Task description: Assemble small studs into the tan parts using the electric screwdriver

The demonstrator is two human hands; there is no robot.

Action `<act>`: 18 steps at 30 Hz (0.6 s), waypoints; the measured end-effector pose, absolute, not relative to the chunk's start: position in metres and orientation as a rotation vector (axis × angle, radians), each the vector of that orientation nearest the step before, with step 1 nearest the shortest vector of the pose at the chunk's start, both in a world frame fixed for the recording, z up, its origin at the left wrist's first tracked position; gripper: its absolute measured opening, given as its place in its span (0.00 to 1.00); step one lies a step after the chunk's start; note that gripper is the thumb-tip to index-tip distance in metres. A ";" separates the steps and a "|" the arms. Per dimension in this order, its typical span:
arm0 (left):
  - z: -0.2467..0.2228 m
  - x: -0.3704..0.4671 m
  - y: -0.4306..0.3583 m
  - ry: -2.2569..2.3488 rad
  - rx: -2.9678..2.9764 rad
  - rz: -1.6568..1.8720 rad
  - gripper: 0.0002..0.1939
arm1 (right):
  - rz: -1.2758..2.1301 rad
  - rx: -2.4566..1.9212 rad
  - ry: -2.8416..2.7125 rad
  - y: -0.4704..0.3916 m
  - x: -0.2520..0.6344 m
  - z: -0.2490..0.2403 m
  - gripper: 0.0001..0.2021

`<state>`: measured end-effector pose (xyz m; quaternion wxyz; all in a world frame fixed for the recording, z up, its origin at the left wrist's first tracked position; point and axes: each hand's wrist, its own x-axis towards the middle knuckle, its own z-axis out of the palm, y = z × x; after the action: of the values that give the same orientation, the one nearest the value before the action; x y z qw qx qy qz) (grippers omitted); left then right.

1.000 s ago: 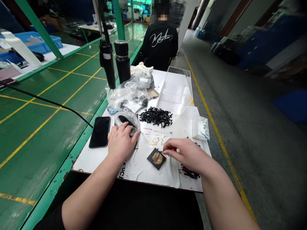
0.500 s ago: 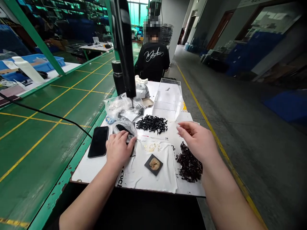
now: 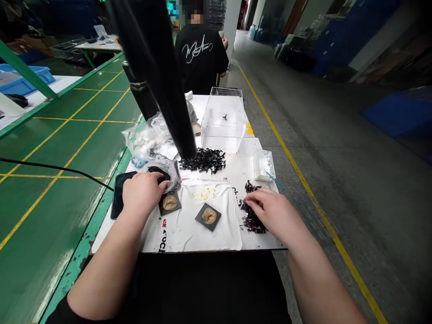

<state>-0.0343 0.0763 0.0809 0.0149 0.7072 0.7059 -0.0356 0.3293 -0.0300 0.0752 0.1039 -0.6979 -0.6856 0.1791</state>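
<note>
Pinch of right hand (image 3: 270,206) narrow, among dark pieces (image 3: 253,223) at three o'clock from lower tan pad (image 3: 209,216); any hold unclear. Left hand (image 3: 143,191) curled at plastic bag (image 3: 173,170), ten o'clock; grip unclear. Lift pieces singly, lightly, without scattering neighbours.

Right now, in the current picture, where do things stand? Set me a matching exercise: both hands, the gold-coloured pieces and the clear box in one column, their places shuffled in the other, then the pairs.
1. Left hand
2. Right hand
3. Gold-coloured pieces
4. Clear box

A. Beyond the black pile
B. At the dark brown pile
C. At the nearer plastic bag
D. On the white sheet

Pairs: 1-C, 2-B, 3-D, 4-A
</note>
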 end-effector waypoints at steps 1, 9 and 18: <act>0.080 -0.035 0.078 2.181 2.199 -0.143 0.25 | 0.521 -2.060 -2.059 -0.030 0.326 0.074 0.11; 0.072 -0.027 0.078 2.101 2.305 -0.128 0.20 | 0.379 -2.128 -2.274 -0.024 0.305 0.061 0.11; 0.055 -0.027 0.078 2.144 2.303 0.308 0.18 | 0.266 -1.872 -2.114 -0.019 0.306 0.044 0.07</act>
<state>-0.0272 0.0785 0.0551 -0.0100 0.7283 0.6782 0.0975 0.3058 -0.0189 0.0445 0.1523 -0.6523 -0.7367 0.0925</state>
